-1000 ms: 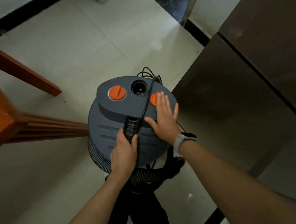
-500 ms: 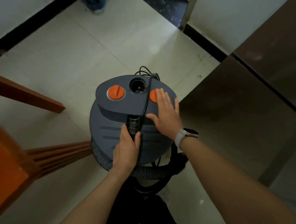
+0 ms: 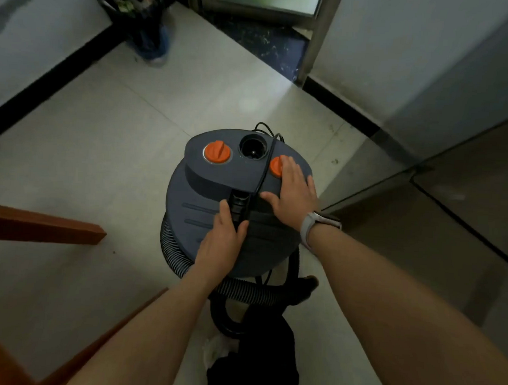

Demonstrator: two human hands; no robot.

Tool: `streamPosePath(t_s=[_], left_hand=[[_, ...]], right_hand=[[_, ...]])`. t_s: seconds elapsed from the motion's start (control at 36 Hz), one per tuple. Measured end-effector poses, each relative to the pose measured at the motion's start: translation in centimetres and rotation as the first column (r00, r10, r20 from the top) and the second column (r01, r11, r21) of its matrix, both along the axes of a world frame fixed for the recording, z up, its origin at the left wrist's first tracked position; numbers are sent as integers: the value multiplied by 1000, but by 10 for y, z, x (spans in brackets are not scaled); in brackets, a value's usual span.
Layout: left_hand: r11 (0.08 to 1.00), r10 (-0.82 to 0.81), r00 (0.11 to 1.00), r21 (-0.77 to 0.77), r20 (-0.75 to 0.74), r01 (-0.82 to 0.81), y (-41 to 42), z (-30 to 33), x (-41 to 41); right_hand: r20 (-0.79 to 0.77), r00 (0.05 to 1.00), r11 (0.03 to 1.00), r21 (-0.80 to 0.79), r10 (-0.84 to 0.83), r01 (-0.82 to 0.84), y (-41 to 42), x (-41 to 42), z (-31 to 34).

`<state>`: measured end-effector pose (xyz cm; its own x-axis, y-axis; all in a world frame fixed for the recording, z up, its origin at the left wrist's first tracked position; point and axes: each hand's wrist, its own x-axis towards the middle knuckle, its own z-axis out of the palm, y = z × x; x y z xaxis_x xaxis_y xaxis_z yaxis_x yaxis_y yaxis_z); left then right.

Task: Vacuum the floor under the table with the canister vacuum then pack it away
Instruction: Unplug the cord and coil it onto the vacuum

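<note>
We were packing away, we judged — the canister vacuum (image 3: 234, 203) stood on the floor (image 3: 116, 155) near the table (image 3: 39, 225), hose (image 3: 178, 262) coiled round it. Our left hand (image 3: 220, 243) gripped the handle (image 3: 240, 203); our right hand (image 3: 294, 188) lay flat, fingers straight, on the lid. Next — a steady lift.

Ahead: open tile floor (image 3: 126, 144) up to the wall (image 3: 34, 33).
Far left corner: dark bin (image 3: 132, 12) against the wall.
Far centre: door frame (image 3: 310, 42) with dark threshold.
Right: cabinet (image 3: 451, 226) close beside the vacuum (image 3: 216, 219); narrow gap only.
Left: wooden table rail (image 3: 42, 225) jutting toward the vacuum.
Near: hose (image 3: 241, 290) looped round the vacuum base.
</note>
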<state>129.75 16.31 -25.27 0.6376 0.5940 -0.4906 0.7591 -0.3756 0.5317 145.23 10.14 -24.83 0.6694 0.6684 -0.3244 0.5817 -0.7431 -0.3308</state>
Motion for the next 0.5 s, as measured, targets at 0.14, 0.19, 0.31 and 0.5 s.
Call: streamPosePath(t_s=[0.14, 0.19, 0.31, 0.5], left_hand=[[996, -65, 998, -53, 0, 65, 45, 2, 33], [992, -98, 995, -76, -7, 97, 62, 2, 48], [983, -165, 986, -79, 1, 164, 95, -3, 78], [964, -247, 968, -96, 35, 249, 136, -2, 129]], right_hand=[[10, 999, 997, -66, 38, -37, 29, 41, 11], [1, 995, 991, -82, 104, -103, 39, 65, 13], [-28, 975, 967, -123, 222, -223, 62, 106, 13], [-29, 996, 995, -52, 88, -90, 82, 148, 14]])
